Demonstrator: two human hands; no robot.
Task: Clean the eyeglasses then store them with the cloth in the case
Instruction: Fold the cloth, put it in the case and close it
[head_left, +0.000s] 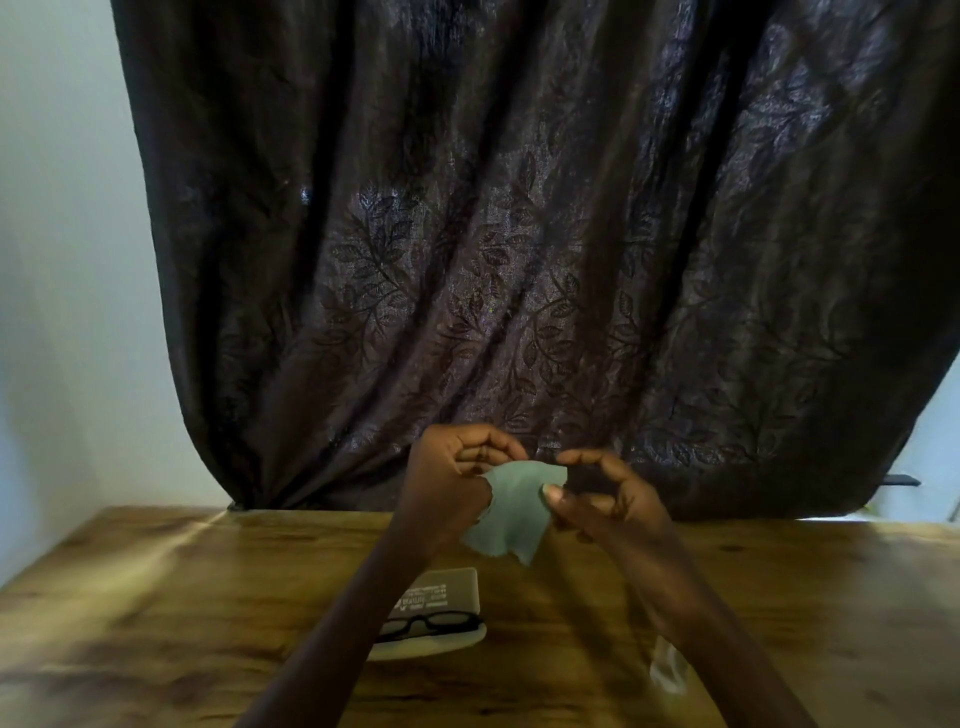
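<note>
A small grey-green cleaning cloth (511, 506) hangs in the air above the table, pinched at its upper corners by both hands. My left hand (457, 470) grips its left edge and my right hand (597, 493) holds its right corner between thumb and forefinger. Below my left forearm lies the open eyeglass case (447, 590), its grey lid with printed text facing up and its pale base (441, 644) toward me. Black-framed eyeglasses (441, 621) rest folded in the case, partly hidden by my left forearm.
The wooden table (156, 597) stretches across the lower view. A dark leaf-patterned curtain (519, 260) hangs right behind its far edge. A small clear plastic item (667, 670) lies on the table beside my right forearm.
</note>
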